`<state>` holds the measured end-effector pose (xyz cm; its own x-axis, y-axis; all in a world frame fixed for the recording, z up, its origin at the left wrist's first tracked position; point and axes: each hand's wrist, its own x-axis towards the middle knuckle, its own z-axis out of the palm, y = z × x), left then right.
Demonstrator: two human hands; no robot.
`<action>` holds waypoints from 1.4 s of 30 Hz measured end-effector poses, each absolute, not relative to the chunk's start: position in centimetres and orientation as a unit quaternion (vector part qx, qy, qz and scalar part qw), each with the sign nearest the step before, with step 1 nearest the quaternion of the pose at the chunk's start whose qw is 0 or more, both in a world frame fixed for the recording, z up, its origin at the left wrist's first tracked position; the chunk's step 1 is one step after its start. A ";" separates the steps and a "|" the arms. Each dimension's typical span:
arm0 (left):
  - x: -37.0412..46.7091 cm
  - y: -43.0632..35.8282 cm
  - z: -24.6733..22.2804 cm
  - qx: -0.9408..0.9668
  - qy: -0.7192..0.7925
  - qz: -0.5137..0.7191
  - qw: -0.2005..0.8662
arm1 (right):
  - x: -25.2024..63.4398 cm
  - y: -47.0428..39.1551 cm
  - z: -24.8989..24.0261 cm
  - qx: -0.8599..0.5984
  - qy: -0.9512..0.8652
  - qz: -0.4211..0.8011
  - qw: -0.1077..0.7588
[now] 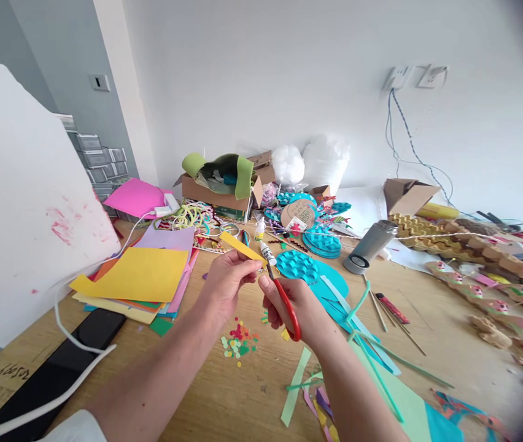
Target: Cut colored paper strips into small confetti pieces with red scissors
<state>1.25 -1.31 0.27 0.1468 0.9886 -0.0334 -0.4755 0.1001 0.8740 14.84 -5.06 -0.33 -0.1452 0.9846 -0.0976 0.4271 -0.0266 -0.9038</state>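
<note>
Near the middle of the view, my left hand pinches a narrow yellow paper strip, which slants up and left above the fingers. My right hand is wrapped round the red-handled scissors. The scissor blades point up at the strip's right end, close to my left fingertips; whether they touch the paper is hard to tell. Below the hands, small round paper dots in red, green and yellow lie on the wooden table.
Coloured paper sheets and a black phone lie at left. Behind the hands are glue bottles, blue textured discs and a full cardboard box. A grey bottle, green paper strips and egg-carton pieces lie to the right.
</note>
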 end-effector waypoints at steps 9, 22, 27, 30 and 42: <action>1.4 -1.6 0.3 0.376 0.322 0.529 0.689 | 14.9 -5.2 -0.1 -0.559 -0.611 0.453 0.329; 1.3 -1.7 0.3 0.400 0.323 0.496 0.700 | 14.8 -5.2 0.3 -0.555 -0.613 0.458 0.328; 1.5 -1.7 0.2 0.398 0.338 0.507 0.686 | 14.8 -5.2 0.3 -0.544 -0.625 0.446 0.338; 1.6 -1.7 0.1 0.397 0.342 0.510 0.682 | 14.9 -5.2 0.2 -0.547 -0.631 0.437 0.334; 1.8 -1.8 -0.1 0.401 0.345 0.521 0.670 | 15.1 -5.1 0.0 -0.567 -0.629 0.423 0.322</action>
<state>1.81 -1.84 -0.08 0.2188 0.9748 -0.0436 -0.4225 0.1349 0.8963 15.07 -5.10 0.03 -0.1487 0.9860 -0.0759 0.4406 -0.0027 -0.8977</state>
